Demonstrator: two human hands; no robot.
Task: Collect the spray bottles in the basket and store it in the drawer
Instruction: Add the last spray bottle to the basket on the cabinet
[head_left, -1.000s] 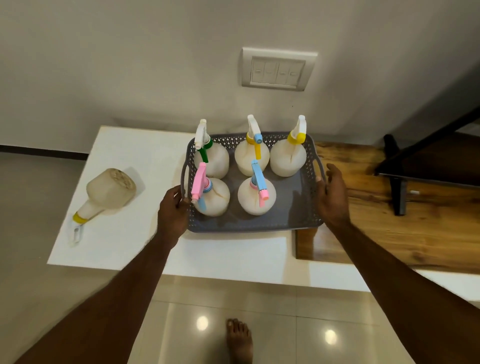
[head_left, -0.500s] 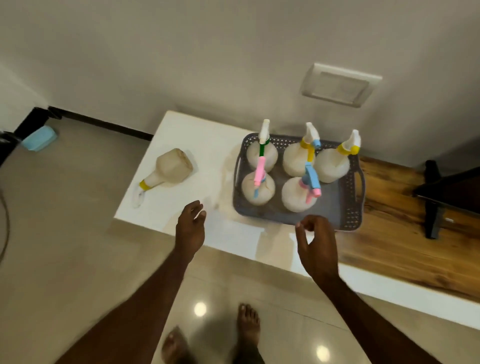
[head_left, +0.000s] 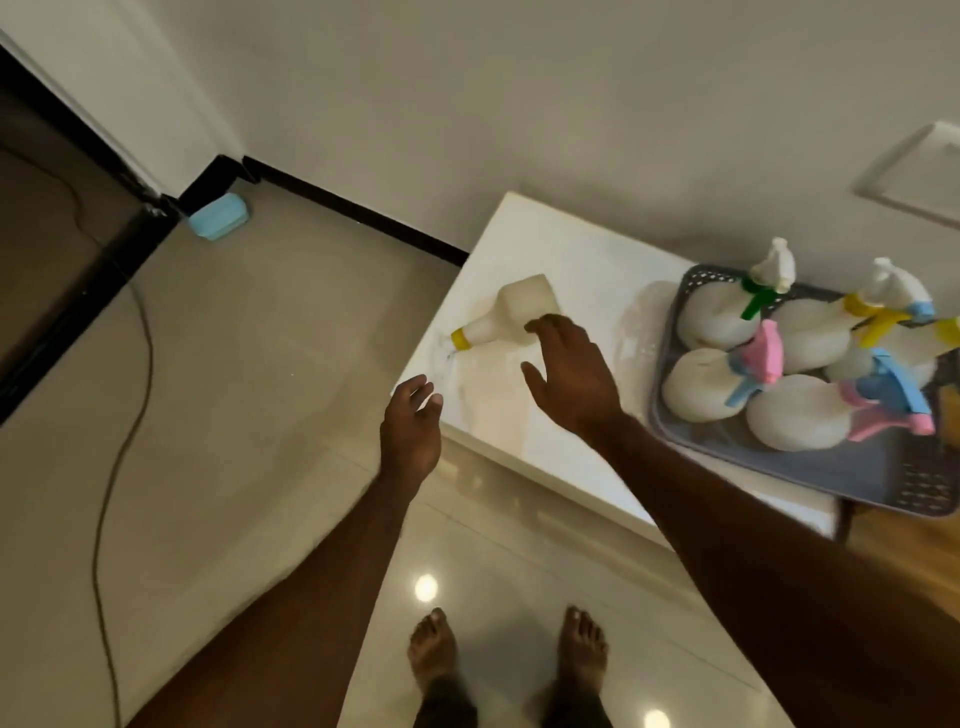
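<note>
A grey perforated basket (head_left: 878, 473) stands on the white table top (head_left: 582, 249) at the right and holds several cream spray bottles (head_left: 797, 418) with green, yellow, pink and blue triggers. One more cream spray bottle with a yellow collar (head_left: 506, 317) lies on its side near the table's left corner. My right hand (head_left: 569, 379) hovers open just in front of that lying bottle, fingertips close to its base. My left hand (head_left: 413, 436) is open too, at the table's front-left edge, holding nothing.
A wooden surface (head_left: 914, 551) adjoins the table at the right. A dark cable (head_left: 111, 467) runs over the tiled floor at the left, and a light blue object (head_left: 218, 221) lies by the wall corner. My bare feet (head_left: 506, 654) stand before the table.
Both hands let go of the basket's sides and moved left; my right hand now reaches toward the lying bottle. The view swung left, so the basket sits at the right edge.
</note>
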